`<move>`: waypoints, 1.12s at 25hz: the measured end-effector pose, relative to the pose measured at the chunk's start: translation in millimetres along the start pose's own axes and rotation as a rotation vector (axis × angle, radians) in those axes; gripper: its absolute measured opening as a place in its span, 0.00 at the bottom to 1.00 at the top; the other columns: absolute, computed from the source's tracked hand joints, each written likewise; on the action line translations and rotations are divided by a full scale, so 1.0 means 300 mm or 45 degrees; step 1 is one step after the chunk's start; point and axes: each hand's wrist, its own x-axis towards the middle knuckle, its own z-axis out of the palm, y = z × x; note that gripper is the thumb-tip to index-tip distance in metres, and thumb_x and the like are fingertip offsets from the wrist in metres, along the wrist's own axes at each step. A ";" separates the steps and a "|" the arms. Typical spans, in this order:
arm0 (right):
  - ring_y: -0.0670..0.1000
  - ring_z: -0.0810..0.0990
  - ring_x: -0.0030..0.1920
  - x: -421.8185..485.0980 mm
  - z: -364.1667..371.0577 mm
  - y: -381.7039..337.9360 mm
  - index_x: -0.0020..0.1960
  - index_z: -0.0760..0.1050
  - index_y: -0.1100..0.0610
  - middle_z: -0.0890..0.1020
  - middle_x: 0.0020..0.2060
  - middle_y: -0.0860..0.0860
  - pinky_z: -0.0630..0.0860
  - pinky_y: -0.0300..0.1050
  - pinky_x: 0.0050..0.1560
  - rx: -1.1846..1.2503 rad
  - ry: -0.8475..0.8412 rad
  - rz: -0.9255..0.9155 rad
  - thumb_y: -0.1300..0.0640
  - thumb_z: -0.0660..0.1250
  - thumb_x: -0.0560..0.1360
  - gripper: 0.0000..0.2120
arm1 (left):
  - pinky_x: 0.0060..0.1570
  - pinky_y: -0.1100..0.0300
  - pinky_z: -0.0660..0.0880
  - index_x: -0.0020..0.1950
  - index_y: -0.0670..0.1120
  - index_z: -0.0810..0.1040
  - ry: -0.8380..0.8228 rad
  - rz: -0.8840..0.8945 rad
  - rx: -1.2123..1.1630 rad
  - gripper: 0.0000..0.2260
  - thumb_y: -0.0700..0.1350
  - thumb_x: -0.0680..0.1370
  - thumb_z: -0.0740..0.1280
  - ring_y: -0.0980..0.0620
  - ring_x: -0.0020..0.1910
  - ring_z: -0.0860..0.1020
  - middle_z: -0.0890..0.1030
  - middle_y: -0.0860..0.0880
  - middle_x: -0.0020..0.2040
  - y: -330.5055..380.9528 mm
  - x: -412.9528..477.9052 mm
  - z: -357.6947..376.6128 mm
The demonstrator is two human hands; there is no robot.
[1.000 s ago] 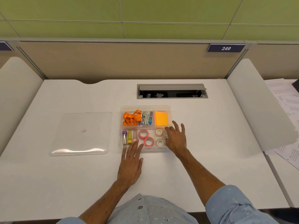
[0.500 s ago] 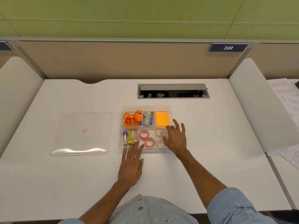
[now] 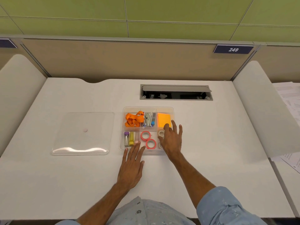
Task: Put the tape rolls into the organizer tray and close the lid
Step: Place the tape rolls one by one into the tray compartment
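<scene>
Our left hand lies flat and open on the counter, its fingertips touching the near rim of the organizer tray. It grips nothing; we judge it is there to keep the light tray from sliding. Our right hand reaches over the tray's near right compartment with fingers spread. Whether the thumb and forefinger pinch anything we cannot tell, since the palm covers that corner.

Just beside the right hand's thumb sits a white tape roll, and another white roll seems to lie half hidden under the hand. In the middle near compartment two pink tape rolls lie flat, which lets them sit below the rim so the lid can seat. The far compartments hold an orange strap, metal clips and orange sticky notes.

The clear lid lies flat on the counter just left of the tray, apart from it. With no rolls loose on the counter, we judge closing the lid is what remains.
</scene>
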 end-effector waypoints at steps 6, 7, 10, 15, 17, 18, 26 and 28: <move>0.54 0.51 0.88 -0.027 0.027 0.030 0.76 0.70 0.53 0.75 0.78 0.51 0.45 0.65 0.87 -0.043 0.017 0.021 0.40 0.61 0.85 0.25 | 0.86 0.37 0.53 0.87 0.54 0.54 -0.015 0.006 0.015 0.28 0.57 0.87 0.55 0.46 0.87 0.52 0.53 0.48 0.88 -0.005 0.003 0.000; 0.54 0.52 0.88 -0.028 0.027 0.029 0.75 0.72 0.53 0.75 0.78 0.51 0.45 0.65 0.87 -0.041 0.010 0.024 0.41 0.61 0.85 0.24 | 0.86 0.36 0.53 0.87 0.54 0.54 -0.018 0.005 0.013 0.28 0.57 0.87 0.56 0.46 0.87 0.52 0.53 0.48 0.88 -0.006 0.002 0.000; 0.53 0.52 0.88 -0.020 0.025 0.019 0.74 0.74 0.53 0.75 0.78 0.50 0.45 0.64 0.87 -0.044 -0.006 0.032 0.41 0.60 0.86 0.22 | 0.86 0.36 0.53 0.87 0.53 0.54 -0.015 0.008 0.009 0.28 0.57 0.87 0.54 0.46 0.87 0.52 0.53 0.48 0.88 -0.007 -0.001 -0.002; 0.53 0.52 0.88 -0.016 0.025 0.008 0.74 0.74 0.53 0.76 0.77 0.51 0.46 0.64 0.87 -0.003 -0.004 0.051 0.42 0.60 0.86 0.22 | 0.86 0.36 0.53 0.87 0.53 0.54 -0.033 0.013 0.011 0.29 0.60 0.86 0.47 0.45 0.87 0.52 0.53 0.48 0.88 -0.007 0.001 -0.007; 0.53 0.52 0.88 -0.019 0.023 0.013 0.74 0.74 0.53 0.78 0.76 0.51 0.45 0.63 0.87 0.012 0.006 0.046 0.41 0.61 0.85 0.23 | 0.86 0.36 0.53 0.87 0.54 0.53 -0.037 0.007 0.021 0.29 0.60 0.86 0.48 0.45 0.88 0.51 0.52 0.48 0.88 -0.008 0.001 -0.003; 0.53 0.53 0.88 -0.019 0.020 0.019 0.73 0.75 0.53 0.78 0.76 0.50 0.45 0.62 0.88 0.032 0.019 0.045 0.41 0.61 0.85 0.23 | 0.86 0.36 0.53 0.87 0.54 0.53 -0.034 0.005 0.025 0.29 0.60 0.86 0.48 0.45 0.88 0.51 0.52 0.48 0.88 -0.008 0.001 -0.002; 0.50 0.69 0.78 -0.026 -0.026 0.137 0.69 0.80 0.49 0.84 0.66 0.45 0.65 0.52 0.78 0.132 0.157 -0.097 0.61 0.66 0.81 0.18 | 0.86 0.37 0.51 0.87 0.53 0.53 -0.014 -0.003 0.025 0.29 0.55 0.87 0.57 0.46 0.88 0.51 0.52 0.48 0.88 0.003 0.000 0.003; 0.51 0.65 0.82 -0.034 -0.030 0.154 0.70 0.80 0.48 0.83 0.70 0.45 0.60 0.56 0.83 0.015 0.047 -0.172 0.57 0.68 0.81 0.18 | 0.86 0.37 0.52 0.87 0.52 0.55 -0.014 -0.007 0.016 0.29 0.55 0.87 0.57 0.45 0.88 0.52 0.53 0.47 0.88 0.007 -0.001 0.000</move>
